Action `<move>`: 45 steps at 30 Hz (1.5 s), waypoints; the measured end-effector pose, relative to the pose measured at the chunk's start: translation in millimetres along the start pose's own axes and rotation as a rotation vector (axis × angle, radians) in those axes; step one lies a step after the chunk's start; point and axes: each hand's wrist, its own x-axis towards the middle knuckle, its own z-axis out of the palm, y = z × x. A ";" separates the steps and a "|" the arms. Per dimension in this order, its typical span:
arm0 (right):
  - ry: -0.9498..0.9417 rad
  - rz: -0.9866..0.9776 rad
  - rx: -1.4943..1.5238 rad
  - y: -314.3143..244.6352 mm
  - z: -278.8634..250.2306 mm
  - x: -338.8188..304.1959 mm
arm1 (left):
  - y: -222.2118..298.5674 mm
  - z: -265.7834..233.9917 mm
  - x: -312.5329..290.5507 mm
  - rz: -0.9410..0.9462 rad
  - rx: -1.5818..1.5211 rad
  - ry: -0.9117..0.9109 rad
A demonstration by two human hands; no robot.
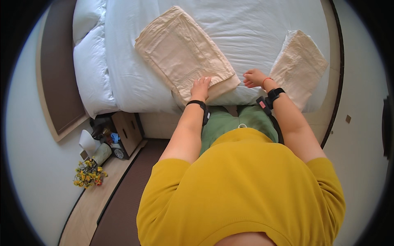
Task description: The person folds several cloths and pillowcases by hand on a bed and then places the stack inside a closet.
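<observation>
A folded beige cloth [176,49] with a stitched inner border, which looks like a pillowcase, lies slanted across the white bedding. My left hand [201,87] rests flat on its near part, fingers stretched out. To the right, my right hand [255,78] hovers over the bed's near side with its fingers curled in, and no object shows in them. It sits between that cloth and a second folded beige cloth [301,67], which has a white edge and lies toward the bed's right end. Both wrists carry black bands.
White pillows [91,69] line the bed's left end beside a brown headboard panel [61,65]. A wooden nightstand [125,131] stands at the lower left, near yellow flowers [89,174] and a white lamp-like object [88,141]. My legs are against the bed [135,98].
</observation>
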 end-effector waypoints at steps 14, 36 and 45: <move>-0.066 -0.628 -0.245 -88.5 201.4 50.8 | -74.9 -29.3 -11.2 0.116 -1.043 0.438; 0.090 -1.057 -0.014 -197.5 183.2 -159.9 | -22.9 -285.9 -73.3 0.419 -1.553 0.118; 0.037 -1.092 0.036 -148.8 74.5 -256.9 | 113.0 -297.7 -71.3 0.648 -1.533 -0.158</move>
